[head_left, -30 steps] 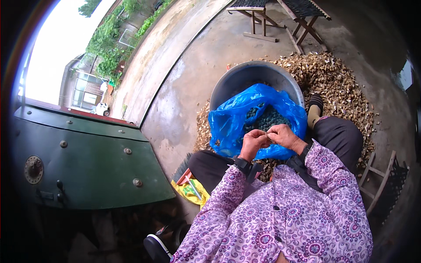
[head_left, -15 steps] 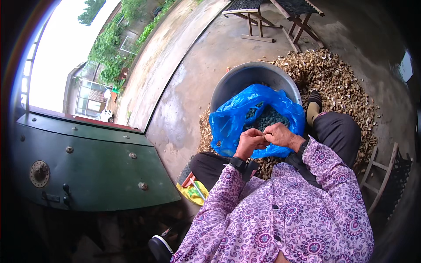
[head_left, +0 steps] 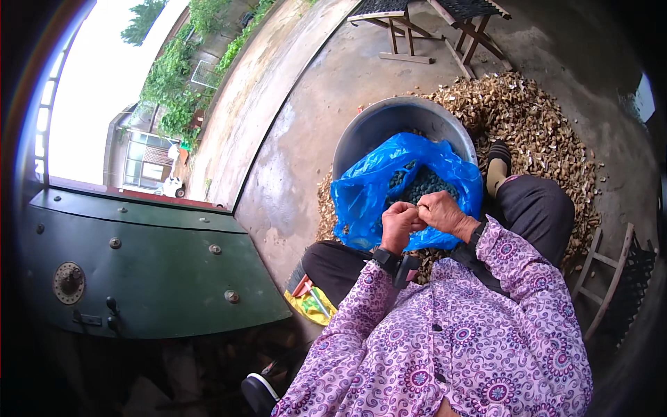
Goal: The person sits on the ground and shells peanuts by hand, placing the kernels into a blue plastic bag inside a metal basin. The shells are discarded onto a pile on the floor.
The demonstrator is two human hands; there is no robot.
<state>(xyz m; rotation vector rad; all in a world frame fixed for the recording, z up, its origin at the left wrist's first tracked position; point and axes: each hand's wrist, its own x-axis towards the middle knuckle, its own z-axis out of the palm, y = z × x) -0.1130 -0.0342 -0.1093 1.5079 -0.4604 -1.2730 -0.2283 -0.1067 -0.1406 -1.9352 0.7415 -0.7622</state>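
Note:
My left hand [head_left: 399, 226] and my right hand [head_left: 447, 214] meet fingertip to fingertip above the near side of a blue plastic bag [head_left: 361, 208]. Both are closed in a pinch on a small pale thing between them, mostly hidden by the fingers, that looks like a peanut. The bag lies open inside a wide grey metal basin [head_left: 368, 124], part of it draped over the near rim. Many small round kernels [head_left: 429, 183], tinted bluish by the plastic, fill the bag's opening.
A large heap of peanuts or their shells [head_left: 529, 128] spreads behind and right of the basin, beside my foot [head_left: 497, 163]. Wooden folding stools [head_left: 406, 42] stand beyond; another [head_left: 611, 278] is at right. A green metal panel [head_left: 160, 271] fills the left, near a broom [head_left: 302, 283].
My fingertips stay together, and my left wrist has turned slightly, showing more of the dark device strapped on it. The whole view has shifted a little.

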